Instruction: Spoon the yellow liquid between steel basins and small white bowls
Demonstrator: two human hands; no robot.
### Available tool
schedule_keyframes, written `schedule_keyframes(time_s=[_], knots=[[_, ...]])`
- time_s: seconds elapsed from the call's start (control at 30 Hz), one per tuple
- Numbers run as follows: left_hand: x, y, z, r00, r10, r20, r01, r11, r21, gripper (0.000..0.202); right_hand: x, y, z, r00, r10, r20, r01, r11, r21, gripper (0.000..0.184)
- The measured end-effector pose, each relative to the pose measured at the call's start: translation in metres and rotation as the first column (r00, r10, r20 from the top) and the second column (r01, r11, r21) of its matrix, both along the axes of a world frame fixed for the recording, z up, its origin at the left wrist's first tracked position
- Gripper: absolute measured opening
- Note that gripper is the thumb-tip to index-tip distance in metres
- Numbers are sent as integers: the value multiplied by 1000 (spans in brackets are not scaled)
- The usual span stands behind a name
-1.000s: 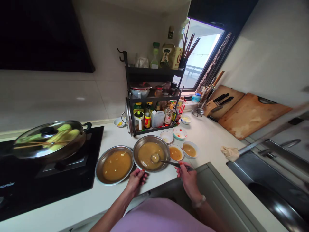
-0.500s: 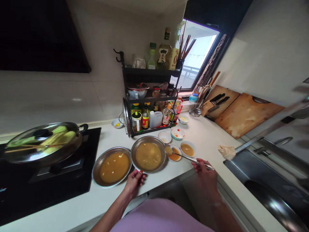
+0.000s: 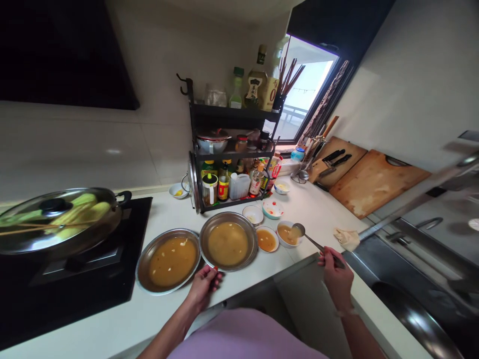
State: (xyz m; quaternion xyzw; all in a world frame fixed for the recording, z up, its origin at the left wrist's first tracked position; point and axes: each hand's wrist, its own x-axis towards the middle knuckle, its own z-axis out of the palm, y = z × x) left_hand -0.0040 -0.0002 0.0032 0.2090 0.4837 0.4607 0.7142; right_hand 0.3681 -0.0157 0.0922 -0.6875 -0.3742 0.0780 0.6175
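Head view: spoon (image 3: 312, 241) over bowl (image 3: 286, 245).
Right grip (image 3: 335, 271) clenched on spoon; left grip (image 3: 204, 286) grasping pan (image 3: 254, 239) rim at table (image 3: 322, 214) front edge.

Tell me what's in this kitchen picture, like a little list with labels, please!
Left hand: holds the near rim of the metal dish of brown liquid
Right hand: holds a spoon, its bowl over a small white bowl
Beside: second metal dish, orange sauce bowl
Stove: lidded pan with green vegetables
Back: spice rack, cutting boards
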Motion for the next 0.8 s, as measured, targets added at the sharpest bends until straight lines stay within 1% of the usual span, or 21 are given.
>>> schedule_keyframes(time_s=[0.07, 0.1, 0.17, 0.2, 0.23, 0.27, 0.3, 0.37, 0.43, 0.5, 0.57, 0.63, 0.73, 0.8], knots=[[0, 0, 1, 1000, -1, 1, 1, 1000, -2, 43, 0, -4, -1, 986, 68, 152, -66, 998, -14, 37], [0, 0, 2, 1000, -2, 1, 2, 1000, -4, 43, 0, -7, 1, 964, 109, 244, -108, 994, -18, 35], [0, 0, 3, 1000, -5, -1, 5, 1000, -9, 44, -2, -11, 8, 892, 180, 415, -185, 982, -29, 31], [0, 0, 4, 1000, -5, -1, 5, 1000, -11, 43, -5, -12, 13, 861, 201, 467, -212, 977, -29, 29], [0, 0, 4, 1000, -5, -1, 5, 1000, -13, 43, -10, -13, 19, 847, 213, 487, -230, 973, -24, 27], [0, 0, 4, 1000, -4, 0, 4, 1000, -12, 42, -18, -14, 24, 851, 221, 476, -244, 970, -13, 25], [1, 0, 4, 1000, -3, 1, 3, 1000, -10, 41, -27, -15, 29, 872, 231, 432, -252, 968, -9, 23], [1, 0, 3, 1000, -5, 4, 5, 1000, -9, 39, -49, -15, 35, 928, 258, 268, -271, 962, 14, 23], [2, 1, 3, 1000, -11, 6, 11, 1000, -11, 37, -73, -14, 34, 947, 309, 91, -311, 950, 7, 23], [3, 1, 2, 1000, -13, 4, 13, 1000, -13, 36, -92, -10, 26, 915, 403, 7, -402, 915, -28, 22], [3, 1, 2, 1000, -13, 3, 13, 1000, -12, 36, -106, -4, 13, 851, 525, -6, -524, 849, -68, 23], [3, 1, 2, 1000, -12, 5, 12, 1000, -11, 37, -115, 3, -1, 808, 588, -12, -587, 805, -84, 24], [3, 1, 3, 1000, -14, 8, 14, 1000, -7, 35, -126, 12, -18, 788, 615, -40, -615, 782, -97, 26], [3, 1, 3, 1000, -11, 10, 11, 1000, -4, 34, -133, 15, -25, 795, 599, -95, -606, 788, -109, 29]])
